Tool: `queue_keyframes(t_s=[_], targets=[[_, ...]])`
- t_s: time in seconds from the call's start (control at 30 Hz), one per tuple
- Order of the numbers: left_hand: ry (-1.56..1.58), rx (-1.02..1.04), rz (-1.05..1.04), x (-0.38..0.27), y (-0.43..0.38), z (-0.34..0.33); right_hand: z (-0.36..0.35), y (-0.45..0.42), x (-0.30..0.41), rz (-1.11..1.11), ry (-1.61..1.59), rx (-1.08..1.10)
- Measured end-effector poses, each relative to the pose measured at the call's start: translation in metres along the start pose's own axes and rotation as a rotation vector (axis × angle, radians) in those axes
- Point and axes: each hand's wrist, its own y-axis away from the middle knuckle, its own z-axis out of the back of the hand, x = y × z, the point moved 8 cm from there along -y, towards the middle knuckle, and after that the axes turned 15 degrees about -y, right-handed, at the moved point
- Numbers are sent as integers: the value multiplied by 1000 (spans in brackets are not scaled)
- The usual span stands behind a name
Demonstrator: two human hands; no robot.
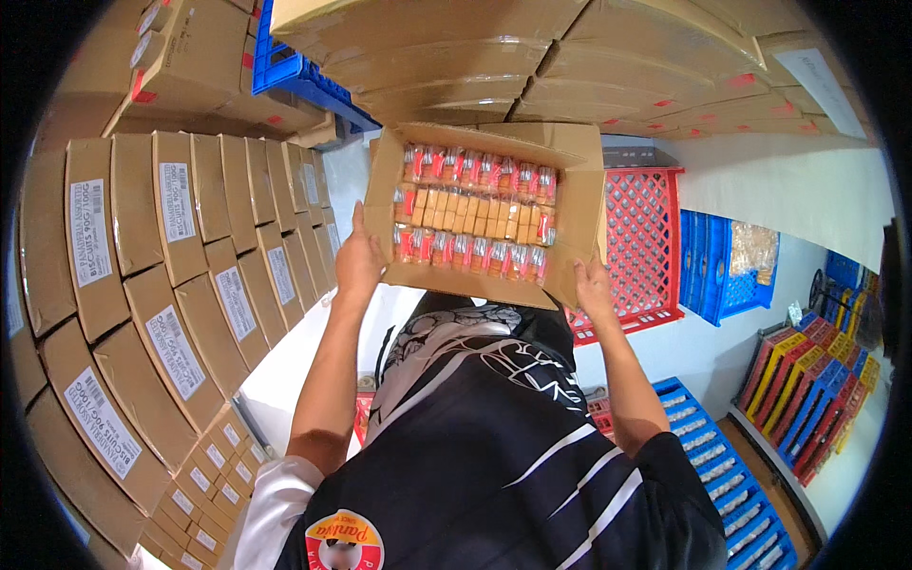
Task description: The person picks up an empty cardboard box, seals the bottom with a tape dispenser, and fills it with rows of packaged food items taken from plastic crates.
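Observation:
Both hands hold an open cardboard box [577, 192] in front of my body. My left hand [360, 260] grips one short side, its thumb along the outer flap. At the opposite short side, my right hand [593, 285] has hold of the flap and lower corner. Inside lie three rows of clear-wrapped biscuit packs [474, 214]. The two outer rows show red and silver packaging, while mostly bare tan biscuits show through the wrap in the middle row. The box flaps stand apart, leaving the packs in view.
Stacked labelled cartons [171, 349] line the left. More taped cartons [456, 64] stand beyond the box, near a blue crate [306, 78]. A red crate [641, 242] and blue crates [705, 263] are at right; a stack of blue crates [734, 484] is lower right.

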Motion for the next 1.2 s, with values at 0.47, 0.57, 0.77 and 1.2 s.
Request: queue_keyframes(t_s=[0.47,0.57,0.77,1.2], targets=[[-295,836,-656,-130,21,-92,-129,-26,87,394,1056,519],[-338,930,-768,-118,31,-96,-133,-34,82,385,1113,571],[-475,1035,-801,-106,12,-86,-126,-53,85,230,858,702],[-536,-161,-366,-183,-56,-127,-78,-79,190,824,292,476]])
